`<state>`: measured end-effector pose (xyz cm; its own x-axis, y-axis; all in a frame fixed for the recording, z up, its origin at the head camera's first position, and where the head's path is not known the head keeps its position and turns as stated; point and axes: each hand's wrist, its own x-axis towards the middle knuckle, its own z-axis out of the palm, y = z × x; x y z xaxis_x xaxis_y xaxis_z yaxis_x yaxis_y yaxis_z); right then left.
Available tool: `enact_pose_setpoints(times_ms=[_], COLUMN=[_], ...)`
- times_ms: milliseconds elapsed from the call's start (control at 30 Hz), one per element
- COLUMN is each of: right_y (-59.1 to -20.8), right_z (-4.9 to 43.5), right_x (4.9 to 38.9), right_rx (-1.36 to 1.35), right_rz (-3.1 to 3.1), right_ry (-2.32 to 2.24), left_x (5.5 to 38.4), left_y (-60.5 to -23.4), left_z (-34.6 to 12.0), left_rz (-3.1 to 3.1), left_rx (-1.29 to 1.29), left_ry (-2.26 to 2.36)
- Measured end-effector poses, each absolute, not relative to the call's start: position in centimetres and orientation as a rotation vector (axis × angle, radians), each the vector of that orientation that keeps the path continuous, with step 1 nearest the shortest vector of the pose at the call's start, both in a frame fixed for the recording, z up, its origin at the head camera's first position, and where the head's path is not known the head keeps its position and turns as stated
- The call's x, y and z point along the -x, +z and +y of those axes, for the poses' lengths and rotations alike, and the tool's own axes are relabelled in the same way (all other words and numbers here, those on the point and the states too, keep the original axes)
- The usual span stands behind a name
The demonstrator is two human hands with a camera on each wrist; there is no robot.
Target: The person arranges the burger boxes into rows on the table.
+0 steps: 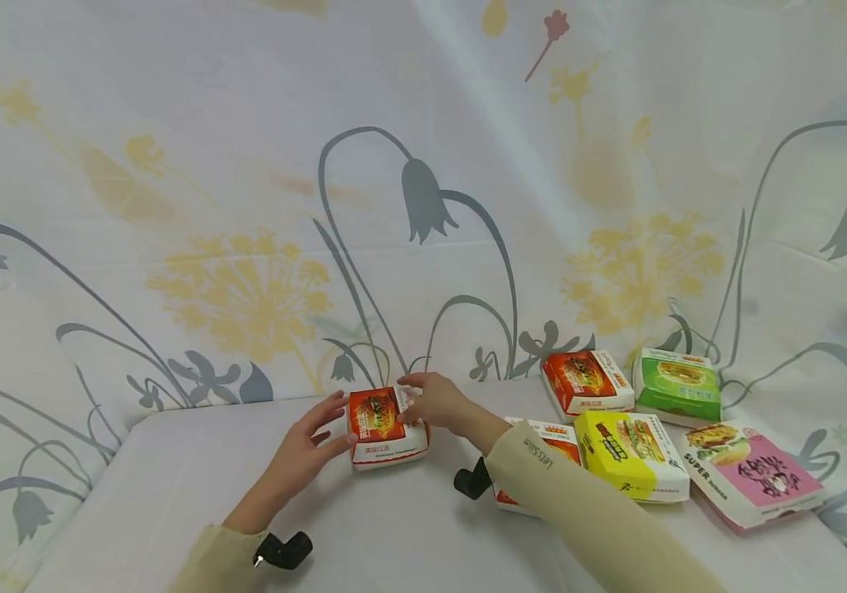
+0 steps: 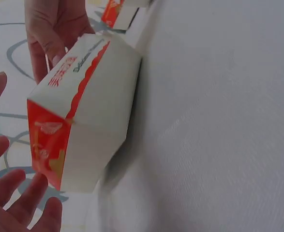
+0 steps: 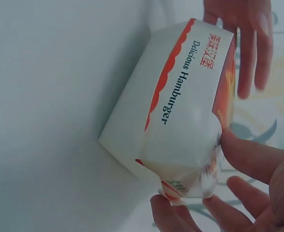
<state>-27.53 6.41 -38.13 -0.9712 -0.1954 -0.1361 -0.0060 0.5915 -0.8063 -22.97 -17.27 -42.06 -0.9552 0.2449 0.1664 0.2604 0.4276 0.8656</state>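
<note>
A red-and-white hamburger box (image 1: pixel 377 417) sits on the white-covered table, its top printed with a burger. My left hand (image 1: pixel 295 467) is at its left side, fingers spread. In the left wrist view those fingers (image 2: pixel 28 198) are loosely extended beside the box's red-printed corner. On the opposite end, my right hand (image 1: pixel 444 403) pinches the box. The right wrist view shows that thumb (image 3: pixel 253 157) on the upper edge and the fingertips (image 3: pixel 168 212) at the creased end flap. "Delicious Hamburger" is printed on the box's side (image 3: pixel 185 87).
To the right lie a red burger box (image 1: pixel 586 383), a green box (image 1: pixel 678 385), a yellow box (image 1: pixel 630 457) and a pink "Super Burger" box (image 1: pixel 752 473). Another red-and-white box (image 1: pixel 542 432) is partly hidden by my right sleeve (image 1: pixel 579 511). A flower-patterned cloth (image 1: pixel 423 272) hangs behind.
</note>
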Motion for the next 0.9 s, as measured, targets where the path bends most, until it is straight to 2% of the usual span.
enact_pose_setpoints(times_ms=[667,900], right_y=[-39.5,-40.5], right_z=[2.9,2.6], right_x=[25.5,24.8], right_rx=[0.191,0.176], right_rz=[2.571,2.58], right_ry=[-1.541,-1.6], left_x=[23.6,24.2], left_y=[-42.2,-42.5], left_z=[-17.3,-18.7], left_rz=[-2.72,-2.736], left_rx=[0.249,0.295], left_ry=[-1.476,-1.472])
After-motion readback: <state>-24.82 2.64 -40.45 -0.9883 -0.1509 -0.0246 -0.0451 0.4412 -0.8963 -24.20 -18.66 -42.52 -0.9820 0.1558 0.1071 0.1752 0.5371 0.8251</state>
